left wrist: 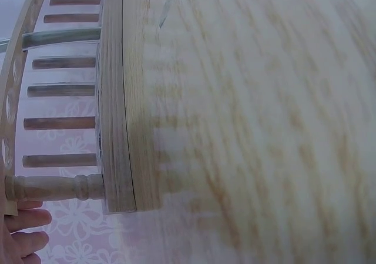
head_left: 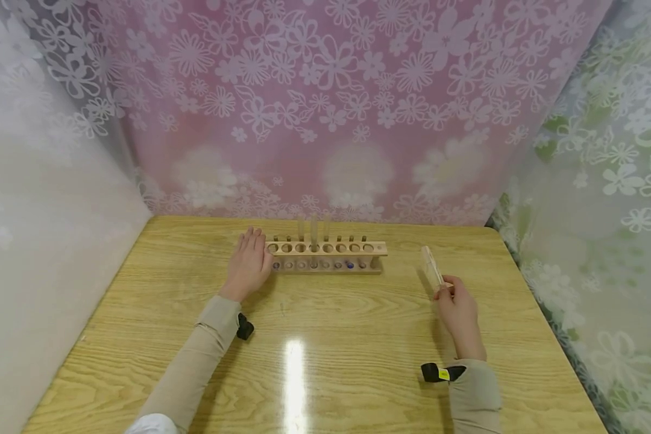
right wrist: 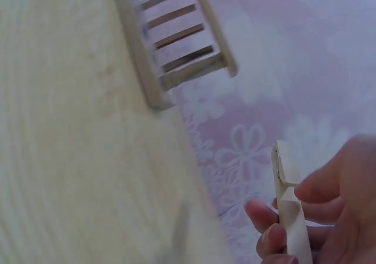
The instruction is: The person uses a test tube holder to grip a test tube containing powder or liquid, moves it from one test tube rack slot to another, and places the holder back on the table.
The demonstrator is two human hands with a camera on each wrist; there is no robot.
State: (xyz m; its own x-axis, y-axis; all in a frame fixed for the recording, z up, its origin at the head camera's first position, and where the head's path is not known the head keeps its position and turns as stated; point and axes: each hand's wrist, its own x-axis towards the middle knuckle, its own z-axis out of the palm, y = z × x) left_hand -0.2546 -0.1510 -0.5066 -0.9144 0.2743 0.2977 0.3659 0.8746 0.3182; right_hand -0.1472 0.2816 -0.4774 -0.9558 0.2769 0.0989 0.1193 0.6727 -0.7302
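A wooden test tube rack [head_left: 325, 270] stands near the back of the table, with several round holes in its upper board and a row of short pegs behind. Glass tubes [head_left: 313, 229] rise above it near the middle. My left hand [head_left: 246, 265] rests at the rack's left end, fingers extended and touching it; fingertips [left wrist: 29, 219] show beside its end post in the left wrist view. To the right of the rack, my right hand [head_left: 458, 307] pinches a wooden test tube clamp [head_left: 431, 265] between thumb and fingers. The clamp [right wrist: 288, 176] points upward in the right wrist view.
The wood-grained table [head_left: 358, 349] carries a bright glare streak at its front. Flowered curtains [head_left: 325, 120] enclose it at the back and on both sides. A small blue spot [head_left: 349, 264] shows at the rack's lower board.
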